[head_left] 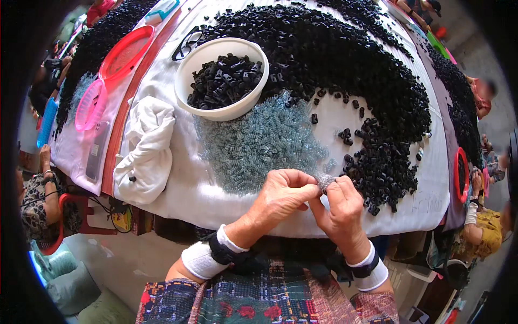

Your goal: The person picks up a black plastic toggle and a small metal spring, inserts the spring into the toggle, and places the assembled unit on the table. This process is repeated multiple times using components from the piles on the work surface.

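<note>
Far left: two pink-red round trays (126, 52) lie on a neighbouring cloth beside a phone (97, 150), out of the working area.

Left of centre: a crumpled white cloth (147, 148) lies at the near-left edge of the white-covered table (216, 200). Far of it stands a white bowl (222, 78) holding black parts, placed within arm's reach, apparently as a collecting vessel. A pair of spectacles (186, 43) rests just beyond it.

Centre: a heap of small clear springs (259, 143) lies directly ahead of the hands, between bowl and worker, convenient for picking.

Near centre: the left hand (280, 194) is curled, its fingertips pinched toward the right hand. The right hand (340, 208) is likewise clenched; together they grip a small greyish spring piece (326, 182), held just above the near table edge. Whether a black part is also held cannot be told.

Right: a broad bank of loose black parts (377, 108) curves from far to near right, within the right hand's reach.
</note>
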`<state>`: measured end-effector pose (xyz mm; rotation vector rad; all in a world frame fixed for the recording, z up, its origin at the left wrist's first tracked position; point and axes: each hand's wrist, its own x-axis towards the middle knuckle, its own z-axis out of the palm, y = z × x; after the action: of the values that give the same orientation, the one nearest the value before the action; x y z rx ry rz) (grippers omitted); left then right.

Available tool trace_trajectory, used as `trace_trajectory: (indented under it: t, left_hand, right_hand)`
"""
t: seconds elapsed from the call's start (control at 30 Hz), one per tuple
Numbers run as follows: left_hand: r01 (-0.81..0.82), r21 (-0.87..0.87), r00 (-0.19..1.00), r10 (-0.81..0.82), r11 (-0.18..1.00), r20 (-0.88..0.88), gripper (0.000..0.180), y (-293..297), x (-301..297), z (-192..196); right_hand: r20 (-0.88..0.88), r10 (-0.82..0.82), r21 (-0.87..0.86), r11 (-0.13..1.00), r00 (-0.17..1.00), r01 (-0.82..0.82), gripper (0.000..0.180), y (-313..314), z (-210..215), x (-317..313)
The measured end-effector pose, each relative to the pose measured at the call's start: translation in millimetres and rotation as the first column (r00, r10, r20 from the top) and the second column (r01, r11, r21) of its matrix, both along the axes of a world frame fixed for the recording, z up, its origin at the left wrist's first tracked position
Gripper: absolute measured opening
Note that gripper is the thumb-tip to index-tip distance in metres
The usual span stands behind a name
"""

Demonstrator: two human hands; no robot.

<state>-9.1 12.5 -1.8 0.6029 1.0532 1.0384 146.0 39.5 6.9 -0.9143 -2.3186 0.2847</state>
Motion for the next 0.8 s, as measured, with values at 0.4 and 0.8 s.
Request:
trace_trajectory:
  t: [0.4,0.8]
  left_hand:
    - [0.068,-0.028,0.986,-0.063,0.997,0.156,0.026,0,-8,4]
    - [0.134,0.065,0.990,-0.136,0.989,0.028,0.025,7,-15,16]
  right_hand:
    - [-0.109,-0.036,0.096,0.994,0.993,0.046,0.022,6,1,7]
    - [-0.124,-0.066,-0.194,0.980,0.990,0.041,0.038,20,12,36]
